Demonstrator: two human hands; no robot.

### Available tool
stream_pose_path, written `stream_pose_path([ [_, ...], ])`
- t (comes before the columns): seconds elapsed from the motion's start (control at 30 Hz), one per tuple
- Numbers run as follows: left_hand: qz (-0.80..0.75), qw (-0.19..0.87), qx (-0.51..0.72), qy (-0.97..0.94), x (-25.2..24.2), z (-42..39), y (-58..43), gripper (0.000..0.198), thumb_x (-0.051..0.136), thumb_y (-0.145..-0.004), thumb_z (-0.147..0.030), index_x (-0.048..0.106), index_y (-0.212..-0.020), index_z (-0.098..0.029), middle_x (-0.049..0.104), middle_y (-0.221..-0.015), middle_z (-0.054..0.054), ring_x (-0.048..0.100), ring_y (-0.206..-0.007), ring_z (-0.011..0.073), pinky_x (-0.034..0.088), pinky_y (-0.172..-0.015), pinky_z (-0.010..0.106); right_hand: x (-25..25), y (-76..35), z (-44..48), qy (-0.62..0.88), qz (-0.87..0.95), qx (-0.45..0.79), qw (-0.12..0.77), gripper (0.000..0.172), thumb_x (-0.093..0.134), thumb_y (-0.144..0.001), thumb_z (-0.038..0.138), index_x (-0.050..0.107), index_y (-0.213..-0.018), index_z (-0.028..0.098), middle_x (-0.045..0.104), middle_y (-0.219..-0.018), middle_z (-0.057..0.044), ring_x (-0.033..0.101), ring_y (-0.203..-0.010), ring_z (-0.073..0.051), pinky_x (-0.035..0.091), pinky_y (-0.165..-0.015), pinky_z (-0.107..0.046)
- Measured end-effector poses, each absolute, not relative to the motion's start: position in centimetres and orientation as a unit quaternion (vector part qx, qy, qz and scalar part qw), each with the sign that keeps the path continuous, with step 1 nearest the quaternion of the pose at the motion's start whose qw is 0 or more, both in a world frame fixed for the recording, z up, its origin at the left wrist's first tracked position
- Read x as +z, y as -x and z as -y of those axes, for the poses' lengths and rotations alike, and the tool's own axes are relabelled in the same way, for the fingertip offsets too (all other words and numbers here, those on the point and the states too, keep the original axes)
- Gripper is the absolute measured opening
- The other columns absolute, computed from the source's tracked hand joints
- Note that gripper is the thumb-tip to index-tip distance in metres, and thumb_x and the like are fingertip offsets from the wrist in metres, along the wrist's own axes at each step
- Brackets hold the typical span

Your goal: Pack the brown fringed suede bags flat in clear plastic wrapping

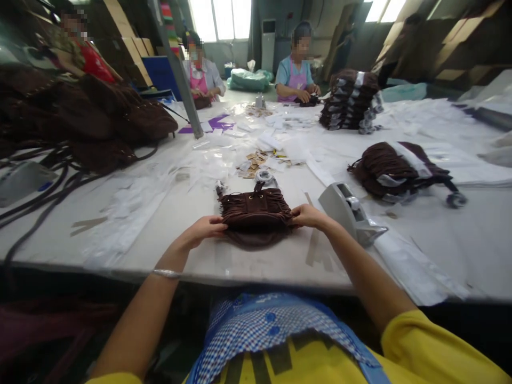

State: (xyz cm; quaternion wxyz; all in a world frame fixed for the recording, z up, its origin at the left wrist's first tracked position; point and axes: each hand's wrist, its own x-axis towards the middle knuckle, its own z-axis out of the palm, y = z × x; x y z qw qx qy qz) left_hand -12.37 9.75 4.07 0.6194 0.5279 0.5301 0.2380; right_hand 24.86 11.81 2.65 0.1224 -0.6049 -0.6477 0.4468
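Note:
A dark brown fringed handbag (256, 205) lies on the white table in front of me, its opening toward me and its flap spread at the near edge. My left hand (206, 229) pinches the left corner of the bag's mouth. On the other side, my right hand (307, 216) grips the right corner between thumb and fingers. Wrapped hardware (266, 177) in clear plastic sits at the bag's far edge. The inside of the bag is dark and its contents cannot be made out.
A grey tape dispenser (348, 210) stands right of my right hand. Beyond it are wrapped bags (400, 168) and a tall bag stack (350, 101). Brown bags (100, 117) are heaped left, beside a metal post (180, 69). Tags (256, 162) lie mid-table. Co-workers (298, 72) work opposite.

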Motion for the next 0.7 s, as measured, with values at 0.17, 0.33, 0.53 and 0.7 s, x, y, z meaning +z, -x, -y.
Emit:
stream_pose_path([
  [0.17, -0.520, 0.553, 0.251, -0.601, 3.4, -9.0, 12.3, 0.047, 0.075, -0.067, -0.041, 0.069, -0.104, -0.014, 0.072, -0.105, 0.009, 0.067, -0.094, 0.0253, 0.052, -0.085, 0.035, 3.1, -25.3, -11.9, 0.591, 0.667, 0.440, 0.111, 0.011, 0.068, -0.067, 0.023, 0.074, -0.072, 0.015, 0.065, -0.057, 0.000, 0.061, -0.057, -0.013, 0.045, -0.054, -0.019],
  [0.33, -0.580, 0.397, 0.302, -0.644, 0.7, -7.1, 11.1, 0.031, 0.062, -0.069, -0.031, 0.060, -0.097, -0.017, 0.069, -0.092, 0.005, 0.066, -0.085, 0.0234, 0.052, -0.079, 0.035, 3.1, -24.7, -9.6, 0.600, 0.702, 0.353, 0.151, 0.020, 0.068, -0.066, 0.016, 0.074, -0.085, 0.019, 0.072, -0.075, 0.001, 0.063, -0.073, -0.016, 0.045, -0.063, -0.020],
  [0.53, -0.596, 0.284, 0.300, -0.689, -0.1, -5.6, 11.9, 0.027, 0.057, -0.064, -0.022, 0.060, -0.091, -0.021, 0.066, -0.101, 0.005, 0.062, -0.098, 0.0240, 0.049, -0.090, 0.037, 2.1, -24.3, -6.7, 0.607, 0.729, 0.251, 0.192, 0.026, 0.065, -0.070, 0.016, 0.068, -0.095, 0.024, 0.072, -0.093, 0.001, 0.062, -0.082, -0.018, 0.041, -0.068, -0.023],
  [0.7, -0.590, 0.165, 0.180, -0.769, 3.2, -4.1, 13.7, 0.046, 0.056, -0.080, -0.027, 0.057, -0.125, -0.023, 0.064, -0.125, 0.009, 0.067, -0.100, 0.0261, 0.054, -0.086, 0.041, 2.0, -24.3, -6.6, 0.595, 0.743, 0.231, 0.199, 0.033, 0.064, -0.070, 0.013, 0.068, -0.100, 0.026, 0.072, -0.096, 0.001, 0.062, -0.085, -0.018, 0.041, -0.070, -0.023],
])
